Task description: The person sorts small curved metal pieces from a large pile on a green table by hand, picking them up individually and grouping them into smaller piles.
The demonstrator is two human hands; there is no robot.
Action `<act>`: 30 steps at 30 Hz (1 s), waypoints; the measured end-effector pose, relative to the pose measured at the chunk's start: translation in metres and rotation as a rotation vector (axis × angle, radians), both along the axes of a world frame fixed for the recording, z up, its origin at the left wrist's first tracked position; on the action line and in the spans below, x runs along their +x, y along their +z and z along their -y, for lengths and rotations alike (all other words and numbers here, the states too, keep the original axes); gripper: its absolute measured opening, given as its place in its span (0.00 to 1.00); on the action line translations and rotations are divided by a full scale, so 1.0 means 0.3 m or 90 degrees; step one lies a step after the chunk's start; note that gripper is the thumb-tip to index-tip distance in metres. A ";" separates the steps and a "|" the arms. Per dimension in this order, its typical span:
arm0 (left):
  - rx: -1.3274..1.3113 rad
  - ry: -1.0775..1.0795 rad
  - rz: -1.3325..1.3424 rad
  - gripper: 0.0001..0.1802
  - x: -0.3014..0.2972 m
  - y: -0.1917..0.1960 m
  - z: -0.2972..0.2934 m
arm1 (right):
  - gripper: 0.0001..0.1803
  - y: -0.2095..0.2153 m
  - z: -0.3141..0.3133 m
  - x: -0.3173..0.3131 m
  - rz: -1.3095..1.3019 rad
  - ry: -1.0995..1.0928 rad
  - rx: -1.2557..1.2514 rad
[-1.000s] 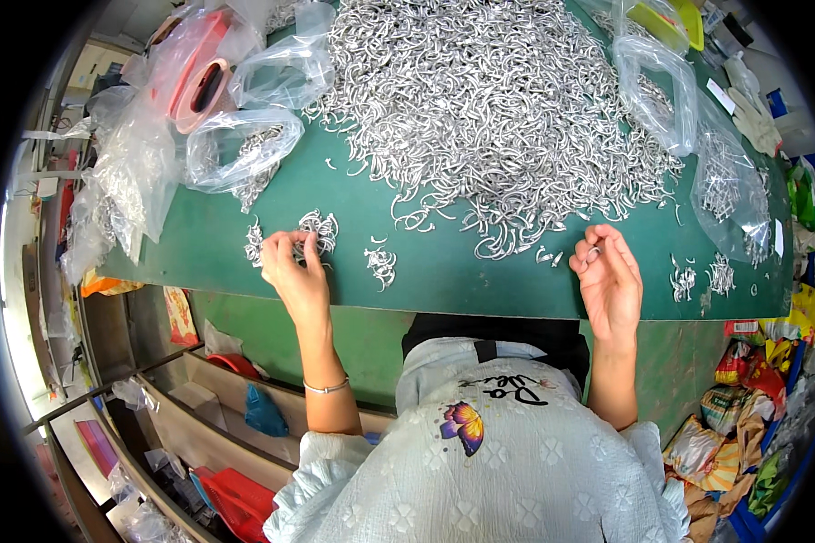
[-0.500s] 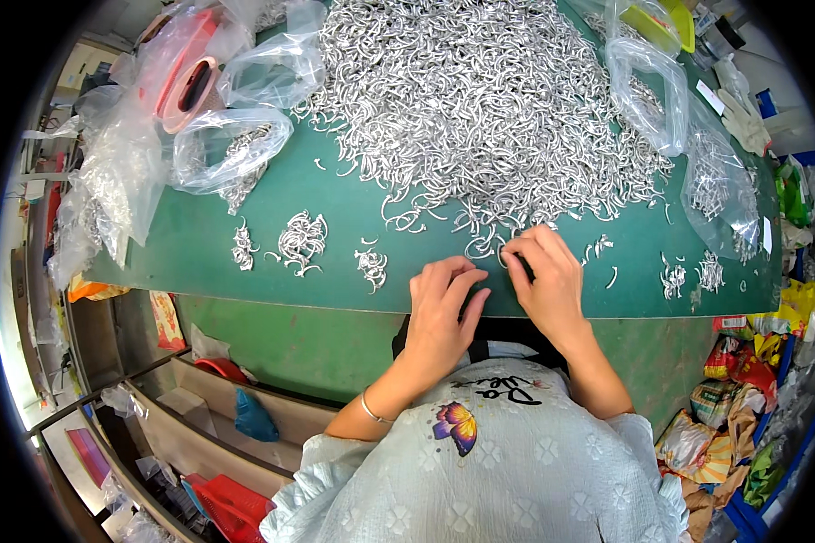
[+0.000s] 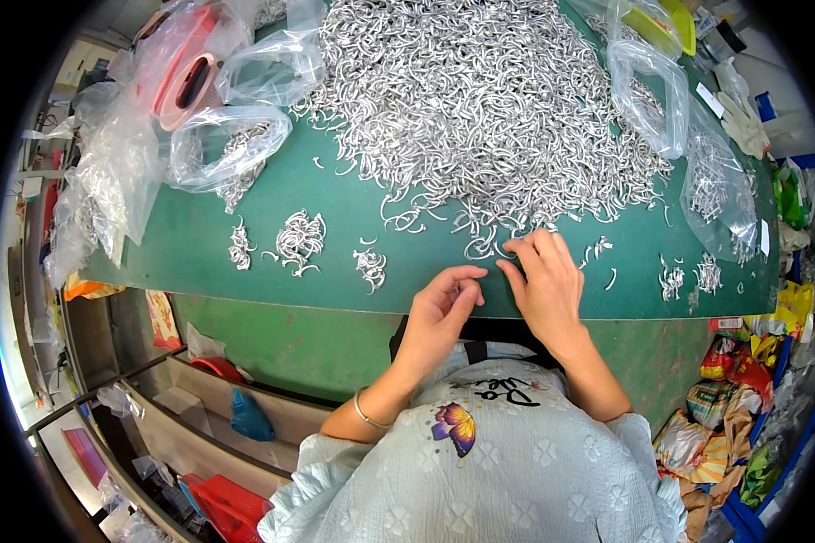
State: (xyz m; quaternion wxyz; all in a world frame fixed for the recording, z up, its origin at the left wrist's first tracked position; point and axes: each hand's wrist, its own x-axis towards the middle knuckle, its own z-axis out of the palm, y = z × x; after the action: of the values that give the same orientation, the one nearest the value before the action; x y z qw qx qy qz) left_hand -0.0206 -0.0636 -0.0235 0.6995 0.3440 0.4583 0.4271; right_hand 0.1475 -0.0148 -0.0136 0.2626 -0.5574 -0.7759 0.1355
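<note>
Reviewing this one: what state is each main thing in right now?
Left hand: fingers curled, contents unclear
Right hand: thumb and index finger parted
Large pile of silvery curved pieces: loosely heaped
Small piles: separate from the large one
Nearest left clear bag: mouth open
Blue plastic: crumpled
Bracelet: on the left wrist

A pale blue-grey top [image 3: 507, 480] of crinkled fabric is worn, on which small raised flowers with rounded petals are scattered, and its short, loose sleeves are finished with ruffles [image 3: 285, 493]. The top is decorated with a printed butterfly [image 3: 455, 429], coloured in purple, orange and yellow, and near it some black cursive lettering [image 3: 507, 391] is placed. Around the left wrist a thin silver-coloured bracelet [image 3: 366, 412] is worn, and at the waist some black cloth [image 3: 505, 333] can be seen.
</note>
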 end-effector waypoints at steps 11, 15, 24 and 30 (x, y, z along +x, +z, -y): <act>-0.096 0.020 0.156 0.20 0.011 0.008 -0.004 | 0.05 0.013 0.010 0.015 -0.038 -0.022 -0.017; -0.099 -0.002 0.157 0.20 0.007 -0.002 0.001 | 0.04 0.013 0.010 0.023 -0.102 -0.016 -0.067; -0.156 0.001 0.340 0.14 -0.010 -0.036 0.010 | 0.08 0.008 -0.030 -0.018 -0.203 0.065 -0.091; -0.174 0.046 0.289 0.13 -0.005 -0.004 0.014 | 0.06 -0.038 -0.051 -0.042 -0.133 0.052 -0.023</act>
State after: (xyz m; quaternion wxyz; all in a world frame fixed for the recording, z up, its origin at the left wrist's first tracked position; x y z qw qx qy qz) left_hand -0.0220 -0.0679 -0.0248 0.8087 0.1251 0.3552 0.4519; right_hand 0.1348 0.0004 -0.0248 0.3264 -0.5128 -0.7637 0.2173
